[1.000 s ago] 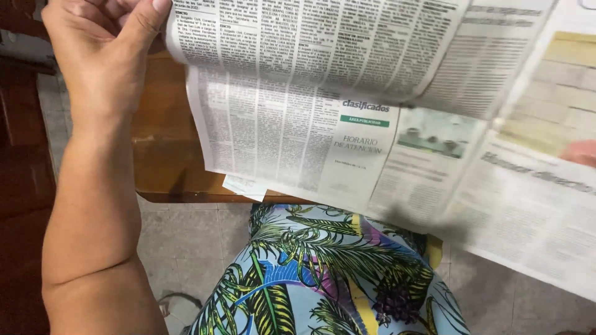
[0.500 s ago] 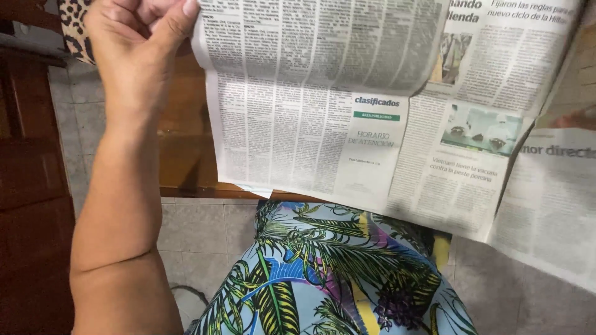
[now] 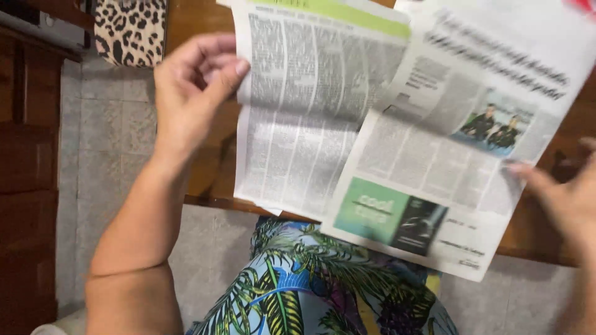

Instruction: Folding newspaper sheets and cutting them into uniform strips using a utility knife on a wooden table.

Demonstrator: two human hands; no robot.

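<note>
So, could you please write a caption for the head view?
Left hand pinches a newspaper at its edge, right hand touches its other side, over a wooden table.

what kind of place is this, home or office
Most likely a home. A person sits at a wooden table on a tiled floor, with dark wooden furniture alongside and a leopard-print cushion nearby, handling a newspaper.

Open newspaper (image 3: 347,124), printed pages spread and overlapping, creased, over wooden table edge

wooden table (image 3: 211,167); newspaper (image 3: 397,136) lying on it
</note>
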